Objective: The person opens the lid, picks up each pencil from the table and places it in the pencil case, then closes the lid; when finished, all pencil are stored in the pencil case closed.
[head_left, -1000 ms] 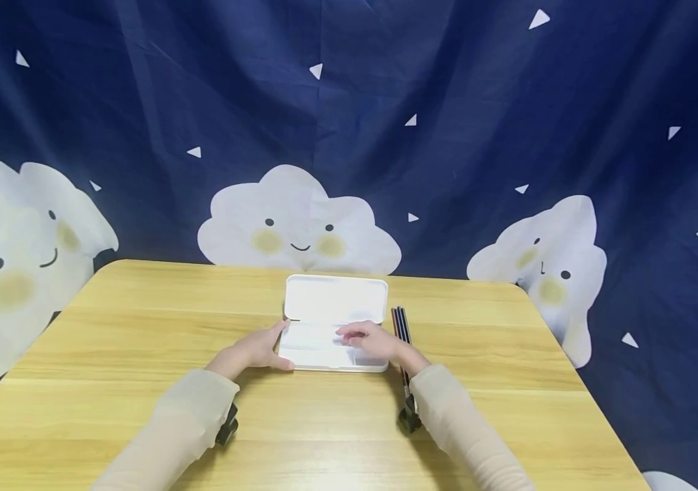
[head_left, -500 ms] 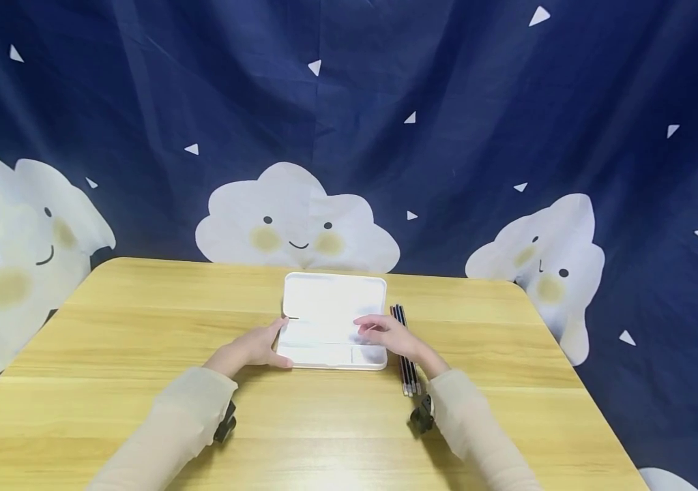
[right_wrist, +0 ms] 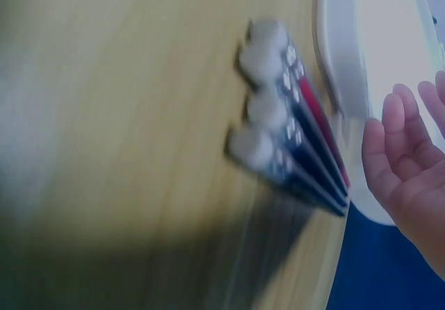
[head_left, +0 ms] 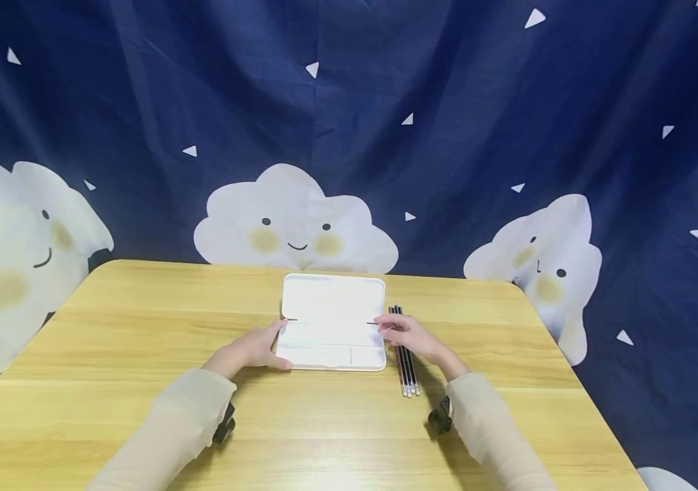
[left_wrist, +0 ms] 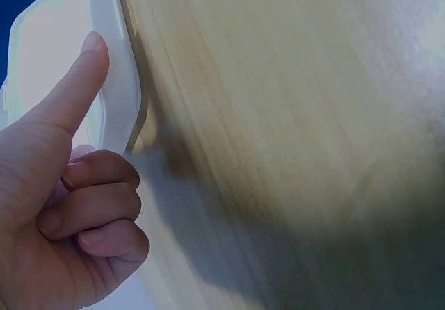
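Observation:
A white pencil case (head_left: 316, 334) stands with its lid raised on the table, its tray divided into compartments. My left hand (head_left: 253, 346) holds the case's left side. In the left wrist view the thumb of that left hand (left_wrist: 55, 185) lies along the white rim (left_wrist: 117, 74), while several other fingers are curled. My right hand (head_left: 411, 337) hovers at the case's right edge with loosely bent fingers, holding nothing. Beneath and beside it lies a row of several dark and red pencils (head_left: 408, 372). Up close in the right wrist view, the pencils (right_wrist: 295, 140) show white eraser ends.
The light wood table (head_left: 201, 300) extends on every side of the case. A dark blue curtain (head_left: 349, 102) with smiling clouds hangs behind the table's back edge. Both wrists carry small black cameras, the right one (head_left: 441, 416) just above the table.
My right hand has drawn back from inside the case toward the right, over the pencils. The pencils' eraser ends have come into view. My left hand stays on the case.

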A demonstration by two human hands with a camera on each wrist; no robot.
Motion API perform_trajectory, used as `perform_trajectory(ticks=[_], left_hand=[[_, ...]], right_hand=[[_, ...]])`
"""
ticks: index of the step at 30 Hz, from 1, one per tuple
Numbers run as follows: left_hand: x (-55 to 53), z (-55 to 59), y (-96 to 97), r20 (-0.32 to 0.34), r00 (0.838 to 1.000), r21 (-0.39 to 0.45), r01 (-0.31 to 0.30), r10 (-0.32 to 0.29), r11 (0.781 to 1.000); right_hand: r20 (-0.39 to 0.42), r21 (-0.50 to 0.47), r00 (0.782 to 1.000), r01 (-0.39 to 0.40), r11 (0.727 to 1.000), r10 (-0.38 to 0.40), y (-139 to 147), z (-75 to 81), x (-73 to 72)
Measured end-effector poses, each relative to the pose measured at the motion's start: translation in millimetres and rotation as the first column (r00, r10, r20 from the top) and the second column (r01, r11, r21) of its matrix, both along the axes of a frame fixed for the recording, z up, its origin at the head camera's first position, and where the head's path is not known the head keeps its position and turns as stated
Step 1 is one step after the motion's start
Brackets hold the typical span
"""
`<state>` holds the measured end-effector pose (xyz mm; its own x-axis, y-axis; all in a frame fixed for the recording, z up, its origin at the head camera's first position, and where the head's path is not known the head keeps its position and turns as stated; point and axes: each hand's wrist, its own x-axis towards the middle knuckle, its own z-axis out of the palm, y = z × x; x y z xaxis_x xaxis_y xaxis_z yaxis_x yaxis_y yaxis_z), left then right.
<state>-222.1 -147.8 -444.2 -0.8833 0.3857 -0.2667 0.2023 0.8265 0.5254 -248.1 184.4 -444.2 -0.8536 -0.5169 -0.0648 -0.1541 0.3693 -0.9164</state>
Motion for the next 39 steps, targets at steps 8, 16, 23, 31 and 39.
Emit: perform_trajectory(ticks=[8, 16, 23, 31, 39], left_hand=[[1.5, 0.6, -1.1, 0.006, 1.0, 0.013, -0.002, 0.002, 1.0], [2.2, 1.7, 0.5, 0.002, 1.0, 0.0, -0.006, 0.006, 1.0], [4.4, 1.3, 1.3, 0.014, 1.0, 0.003, -0.01, 0.01, 1.0], [2.4, -0.2, 0.1, 0.021, 1.0, 0.014, -0.011, 0.01, 1.0], [-1.2, -0.7, -0.6, 0.012, 1.0, 0.002, -0.005, 0.005, 1.0]], right_hand=[[0.021, 0.049, 0.999, 0.024, 0.999, -0.025, 23.5, 4.2, 1.7], [-0.072, 0.135, 0.997, 0.035, 0.99, -0.025, 44.2, 1.3, 2.8], [-0.036, 0.198, 0.999, 0.018, 0.98, -0.011, 53.2, -2.1, 5.9], [-0.099, 0.292, 0.995, -0.003, 0.956, 0.034, 54.1, -8.6, 3.5], [-0.144, 0.334, 0.987, -0.021, 0.942, 0.073, 48.7, -10.5, -2.3]])
